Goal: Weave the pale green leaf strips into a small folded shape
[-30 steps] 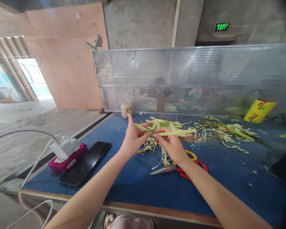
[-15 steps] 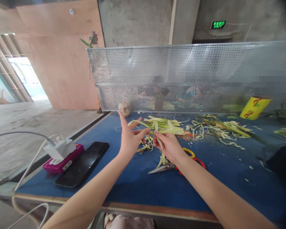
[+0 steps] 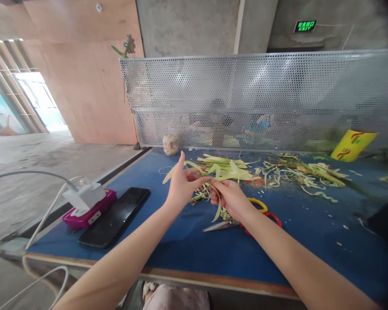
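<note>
Pale green leaf strips (image 3: 217,206) are pinched between my two hands above the blue table. My left hand (image 3: 183,183) has its thumb and fingertips closed near the strips' crossing point, with another finger raised; one strip end sticks out to its left. My right hand (image 3: 229,196) grips the strips from the other side, and a length dangles below its fingers. Just under my right wrist lie scissors (image 3: 223,224) with red and yellow handles, blades pointing left. Behind my hands rests a pile of flat green strips (image 3: 226,165). Small braided pieces (image 3: 200,196) lie partly hidden below my fingers.
A black phone (image 3: 116,217) and a purple power strip (image 3: 90,211) with a white charger lie at left. Loose fibre scraps (image 3: 297,174) spread at right, near a yellow roll (image 3: 352,145). A ball of twine (image 3: 170,144) stands before the perforated metal screen (image 3: 187,86); a person sits behind it.
The view has shifted slightly. A strip end now shows out to the left of my left hand, whose fingertips have come closer to my right hand.
</note>
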Tool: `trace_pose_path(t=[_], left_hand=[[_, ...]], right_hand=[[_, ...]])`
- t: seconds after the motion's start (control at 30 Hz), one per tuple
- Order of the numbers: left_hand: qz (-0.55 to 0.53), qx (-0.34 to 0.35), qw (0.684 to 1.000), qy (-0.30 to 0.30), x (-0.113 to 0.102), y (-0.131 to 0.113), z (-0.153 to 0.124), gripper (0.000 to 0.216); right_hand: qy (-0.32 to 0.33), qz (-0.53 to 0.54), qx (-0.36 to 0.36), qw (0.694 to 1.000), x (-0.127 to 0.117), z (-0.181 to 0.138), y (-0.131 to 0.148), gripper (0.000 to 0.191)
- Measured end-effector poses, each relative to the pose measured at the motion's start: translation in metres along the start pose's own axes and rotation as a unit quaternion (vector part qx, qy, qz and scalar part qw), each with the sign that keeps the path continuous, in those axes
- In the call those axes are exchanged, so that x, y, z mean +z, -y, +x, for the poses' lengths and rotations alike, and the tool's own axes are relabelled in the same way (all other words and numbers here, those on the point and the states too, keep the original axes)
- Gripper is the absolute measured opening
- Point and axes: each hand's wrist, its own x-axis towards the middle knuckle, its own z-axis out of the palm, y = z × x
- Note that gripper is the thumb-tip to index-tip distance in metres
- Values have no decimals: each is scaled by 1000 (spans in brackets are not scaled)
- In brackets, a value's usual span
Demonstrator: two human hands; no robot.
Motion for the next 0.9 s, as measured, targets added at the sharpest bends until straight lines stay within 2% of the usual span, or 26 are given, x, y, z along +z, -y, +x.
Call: trace_pose_path(t=[0.1,0.17,0.23,0.27,0.3,0.33,0.4,0.43,0.5,0.57,0.6,0.67,0.77,0.83,0.9], left_hand=[[30,6,999,14,-3,3,0,115],[79,30,996,9,-6,5,0,111],[129,58,990,0,-9,5,1,107],[148,66,987,-3,-10,5,1,106],[162,71,984,-4,-11,4,1,107],[173,71,982,-3,-11,4,1,107],[195,64,979,2,-11,3,1,109],[206,58,977,6,-10,2,0,109],[221,45,974,22,-9,1,0,110],[217,46,974,43,-7,1,-2,110],[209,51,975,56,-7,0,-2,110],[187,65,977,80,-5,-1,-4,109],[160,74,980,90,-4,-4,-6,105],[131,61,986,88,-3,-6,-7,104],[88,37,991,93,-2,-9,-8,105]], right_hand=[[33,-33,62,997,-1,-3,3,33],[68,-95,100,988,-4,-6,6,32],[92,-205,89,970,-6,-8,9,27],[92,-283,55,953,-7,-9,10,25],[83,-373,6,924,-7,-10,12,24],[67,-464,-51,882,-7,-12,13,24],[41,-610,-165,774,-6,-14,17,22],[37,-655,-216,723,-6,-14,19,22],[43,-701,-312,640,-7,-14,24,21],[42,-704,-392,590,-10,-13,28,20],[41,-695,-417,584,-12,-12,31,19],[54,-668,-426,608,-16,-10,34,19],[57,-624,-362,691,-19,-8,34,21],[24,-591,-319,740,-20,-6,33,22],[-10,-558,-290,778,-21,-4,33,21]])
